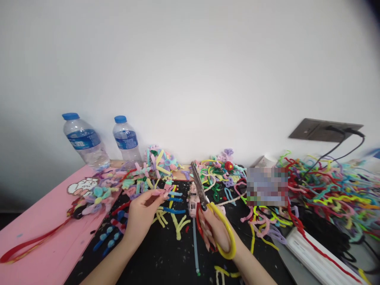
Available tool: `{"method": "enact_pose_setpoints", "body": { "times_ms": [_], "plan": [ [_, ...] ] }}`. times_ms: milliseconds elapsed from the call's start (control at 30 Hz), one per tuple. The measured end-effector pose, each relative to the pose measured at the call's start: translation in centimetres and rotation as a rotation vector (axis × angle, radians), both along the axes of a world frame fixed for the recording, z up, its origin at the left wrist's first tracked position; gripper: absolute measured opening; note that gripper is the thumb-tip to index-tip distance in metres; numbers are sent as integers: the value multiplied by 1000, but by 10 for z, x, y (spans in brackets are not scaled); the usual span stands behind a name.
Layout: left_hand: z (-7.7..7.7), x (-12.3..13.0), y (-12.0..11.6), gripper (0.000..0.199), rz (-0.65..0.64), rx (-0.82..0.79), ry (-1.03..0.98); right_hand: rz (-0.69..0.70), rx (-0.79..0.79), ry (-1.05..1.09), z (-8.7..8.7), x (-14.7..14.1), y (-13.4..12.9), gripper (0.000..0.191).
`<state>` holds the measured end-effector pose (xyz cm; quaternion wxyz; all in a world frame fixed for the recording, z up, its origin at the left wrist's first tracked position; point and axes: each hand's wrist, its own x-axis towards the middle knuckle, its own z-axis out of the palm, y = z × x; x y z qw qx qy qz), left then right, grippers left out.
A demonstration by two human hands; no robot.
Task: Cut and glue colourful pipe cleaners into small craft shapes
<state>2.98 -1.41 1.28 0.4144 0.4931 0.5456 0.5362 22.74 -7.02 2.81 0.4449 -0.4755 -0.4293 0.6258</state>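
Observation:
My left hand (141, 213) is closed in a pinch at the near side of the pipe-cleaner heap. Between its fingertips is a small pink pipe-cleaner piece (168, 187), its shape partly covered by the fingers. Scissors (200, 186) with yellow and red handles are gripped in my right hand (212, 227); their blades point away toward the wall and look closed. Just left of the scissors lies a pink tool (193, 204), partly hidden, with a bluish stick (196, 249) running toward me. Blue pipe-cleaner pieces (172, 210) and pale yellow ones (179, 227) lie between my hands.
Two water bottles (86, 142) (127, 140) stand against the wall at left. A pink board (38, 233) with a red strap (35, 245) extends left of the black mat (160, 261). Tangled pipe cleaners (335, 190), a white power strip (320, 257) and plugged cords (322, 156) occupy the right.

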Motion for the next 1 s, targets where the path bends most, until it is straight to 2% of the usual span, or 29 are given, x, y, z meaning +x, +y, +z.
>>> {"method": "enact_pose_setpoints", "body": {
  "times_ms": [67,167,267,333,400,467,600,700,767,867,933,1000],
  "plan": [
    [0,1,1,25,-49,-51,-73,-76,67,-102,-1,7,3,48],
    [-1,2,2,29,-104,-91,-162,-198,238,-367,6,23,10,36],
    [-1,2,3,29,-124,-109,-184,-313,398,-761,20,45,18,23],
    [-1,2,3,29,-134,-121,-173,-384,420,-1042,28,60,23,15],
    [0,2,2,30,-150,-139,-157,-421,430,-1254,31,74,28,18],
    [0,2,1,32,-168,-157,-146,-401,486,-1347,28,86,33,27],
    [1,4,0,35,-195,-192,-150,-417,561,-1354,11,103,46,32],
    [3,6,-2,35,-211,-228,-154,-490,466,-1274,1,109,54,36],
    [5,8,-3,34,-223,-259,-164,-496,452,-1244,0,109,57,35],
    [9,10,-4,30,-257,-290,-179,-494,602,-1221,9,97,54,22],
    [11,11,-6,28,-312,-314,-180,-445,688,-1115,17,78,47,18],
    [12,13,-9,26,-394,-335,-176,-228,630,-911,22,51,40,22]
  ]
}}
